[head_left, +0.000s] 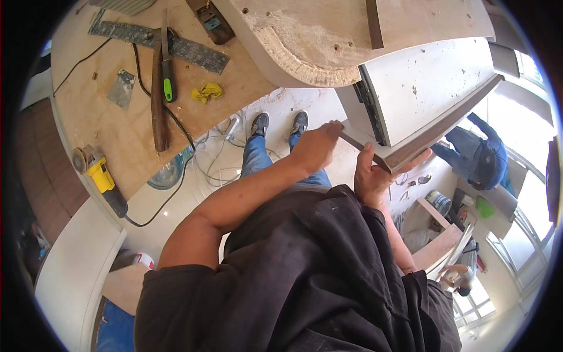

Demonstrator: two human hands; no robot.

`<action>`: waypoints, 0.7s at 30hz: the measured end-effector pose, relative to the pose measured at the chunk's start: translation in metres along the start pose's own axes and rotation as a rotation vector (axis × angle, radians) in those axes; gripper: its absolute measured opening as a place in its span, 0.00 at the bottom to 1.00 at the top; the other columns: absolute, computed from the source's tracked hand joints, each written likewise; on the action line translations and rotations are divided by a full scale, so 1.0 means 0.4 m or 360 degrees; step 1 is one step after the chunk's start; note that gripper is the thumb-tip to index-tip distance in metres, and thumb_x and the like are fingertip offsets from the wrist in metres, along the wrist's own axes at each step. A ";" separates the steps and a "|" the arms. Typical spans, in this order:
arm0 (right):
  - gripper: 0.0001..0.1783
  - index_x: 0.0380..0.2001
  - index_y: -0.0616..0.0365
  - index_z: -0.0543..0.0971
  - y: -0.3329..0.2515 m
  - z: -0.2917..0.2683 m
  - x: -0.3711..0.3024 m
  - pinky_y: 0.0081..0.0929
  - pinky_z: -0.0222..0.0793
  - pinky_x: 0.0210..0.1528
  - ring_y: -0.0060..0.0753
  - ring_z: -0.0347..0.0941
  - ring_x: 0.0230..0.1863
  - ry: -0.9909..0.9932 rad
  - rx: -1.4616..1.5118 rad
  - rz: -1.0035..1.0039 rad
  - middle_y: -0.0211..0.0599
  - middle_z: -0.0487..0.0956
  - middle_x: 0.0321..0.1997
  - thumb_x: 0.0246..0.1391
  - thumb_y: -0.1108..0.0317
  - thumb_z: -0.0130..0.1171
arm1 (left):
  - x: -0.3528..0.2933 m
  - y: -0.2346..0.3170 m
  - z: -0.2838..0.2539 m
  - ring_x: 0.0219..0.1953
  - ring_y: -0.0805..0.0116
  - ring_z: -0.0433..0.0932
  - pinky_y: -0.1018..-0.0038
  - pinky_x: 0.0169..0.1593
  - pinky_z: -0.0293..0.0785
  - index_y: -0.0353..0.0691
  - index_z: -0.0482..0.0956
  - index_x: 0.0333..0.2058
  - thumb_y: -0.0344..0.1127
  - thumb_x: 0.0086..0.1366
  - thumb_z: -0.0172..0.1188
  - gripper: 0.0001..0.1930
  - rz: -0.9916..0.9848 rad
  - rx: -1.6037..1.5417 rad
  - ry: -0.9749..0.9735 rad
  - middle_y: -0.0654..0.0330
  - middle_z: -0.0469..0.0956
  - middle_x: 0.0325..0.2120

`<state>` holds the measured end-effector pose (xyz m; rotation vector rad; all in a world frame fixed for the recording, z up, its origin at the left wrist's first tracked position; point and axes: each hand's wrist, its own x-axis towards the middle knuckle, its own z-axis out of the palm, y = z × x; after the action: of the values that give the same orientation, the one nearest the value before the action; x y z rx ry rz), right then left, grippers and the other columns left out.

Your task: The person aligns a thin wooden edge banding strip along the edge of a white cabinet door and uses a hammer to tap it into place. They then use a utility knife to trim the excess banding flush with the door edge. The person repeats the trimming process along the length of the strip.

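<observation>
A long board with a dark brown edge (431,136) and a white upper side lies under a white panel (446,82) on the right. My right hand (375,179) grips its near end, thumb on top and fingers beneath. My left hand (316,151) is closed at the other corner of that end, its fingertips touching the edge; what it holds, if anything, is hidden. A dark strip (371,105) runs along the panel's near end. Above it sits a curved wooden piece (314,73) with a rough, chipped rim.
On the wooden table (111,56) lie a green-handled tool (168,82), a brown wooden bar (158,111), a yellow crumpled cloth (206,91), a hand plane (211,23) and a yellow angle grinder (102,176). Cords (217,146) cross the floor. A bent-over person (481,155) is at right.
</observation>
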<state>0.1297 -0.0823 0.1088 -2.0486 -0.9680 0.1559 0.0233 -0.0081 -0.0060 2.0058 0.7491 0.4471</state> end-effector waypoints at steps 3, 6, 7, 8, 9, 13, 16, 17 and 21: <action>0.70 0.76 0.63 0.19 0.001 0.007 0.007 0.53 0.44 0.79 0.62 0.45 0.81 0.0022 0.0008 -0.0037 0.73 0.44 0.79 0.55 0.69 0.68 | 0.054 -0.104 0.024 0.42 0.44 0.86 0.54 0.43 0.83 0.30 0.75 0.53 0.27 0.61 0.57 0.20 -0.0223 0.0358 -0.0787 0.39 0.84 0.43; 0.71 0.75 0.64 0.19 0.008 -0.007 0.009 0.54 0.44 0.79 0.65 0.45 0.81 -0.0033 -0.0132 -0.0105 0.75 0.44 0.79 0.55 0.67 0.69 | 0.043 -0.126 -0.005 0.41 0.46 0.86 0.54 0.43 0.83 0.27 0.73 0.54 0.27 0.60 0.58 0.22 -0.0427 0.0447 -0.0667 0.42 0.85 0.41; 0.71 0.75 0.65 0.20 0.010 -0.011 0.009 0.54 0.44 0.79 0.65 0.46 0.80 -0.0071 -0.0179 -0.0117 0.75 0.43 0.79 0.55 0.67 0.69 | 0.032 -0.122 -0.020 0.40 0.46 0.86 0.54 0.44 0.83 0.27 0.73 0.54 0.27 0.60 0.58 0.22 -0.0500 0.0462 -0.0572 0.43 0.85 0.41; 0.70 0.76 0.65 0.21 0.024 -0.009 0.004 0.54 0.44 0.80 0.68 0.47 0.80 -0.0045 -0.0144 -0.0128 0.76 0.38 0.79 0.55 0.64 0.69 | 0.026 -0.120 -0.028 0.41 0.45 0.86 0.54 0.44 0.83 0.27 0.72 0.58 0.26 0.60 0.58 0.25 -0.0467 0.0480 -0.0519 0.42 0.84 0.43; 0.70 0.76 0.65 0.21 0.032 -0.006 0.006 0.54 0.44 0.80 0.68 0.48 0.80 -0.0041 -0.0224 -0.0185 0.76 0.36 0.79 0.55 0.63 0.69 | 0.023 -0.097 -0.046 0.41 0.44 0.86 0.54 0.44 0.82 0.28 0.71 0.59 0.26 0.60 0.57 0.26 -0.0442 0.0418 -0.0440 0.42 0.84 0.44; 0.70 0.75 0.65 0.21 0.036 -0.009 0.009 0.53 0.47 0.80 0.70 0.48 0.80 -0.0068 -0.0472 -0.0314 0.75 0.29 0.79 0.56 0.61 0.69 | -0.012 -0.043 -0.004 0.40 0.40 0.85 0.51 0.46 0.81 0.33 0.73 0.60 0.25 0.60 0.57 0.27 -0.0121 0.0116 -0.0075 0.39 0.84 0.42; 0.69 0.76 0.64 0.21 0.020 0.002 0.006 0.51 0.50 0.79 0.67 0.51 0.78 -0.0023 -0.0383 -0.0259 0.74 0.35 0.79 0.57 0.62 0.68 | 0.044 -0.089 0.024 0.40 0.39 0.84 0.49 0.46 0.79 0.33 0.76 0.56 0.24 0.58 0.58 0.25 -0.0252 0.0148 -0.0508 0.39 0.84 0.33; 0.67 0.76 0.64 0.24 0.018 0.002 0.006 0.50 0.53 0.78 0.66 0.54 0.77 -0.0001 -0.0258 -0.0220 0.72 0.40 0.79 0.57 0.62 0.68 | 0.042 -0.107 0.021 0.40 0.38 0.84 0.49 0.46 0.79 0.33 0.77 0.55 0.24 0.58 0.57 0.24 -0.0323 0.0162 -0.0523 0.39 0.84 0.33; 0.53 0.76 0.66 0.47 0.071 -0.031 -0.036 0.47 0.63 0.71 0.57 0.66 0.70 -0.0243 0.0229 0.0104 0.61 0.63 0.72 0.58 0.64 0.69 | 0.008 -0.111 -0.051 0.42 0.40 0.85 0.51 0.49 0.79 0.33 0.79 0.53 0.24 0.59 0.57 0.21 -0.0575 0.0231 -0.0449 0.37 0.84 0.37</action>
<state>0.1415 -0.1099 0.0925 -1.9581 -0.9537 0.4105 -0.0006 0.0246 -0.0336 1.9547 0.9592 -0.1023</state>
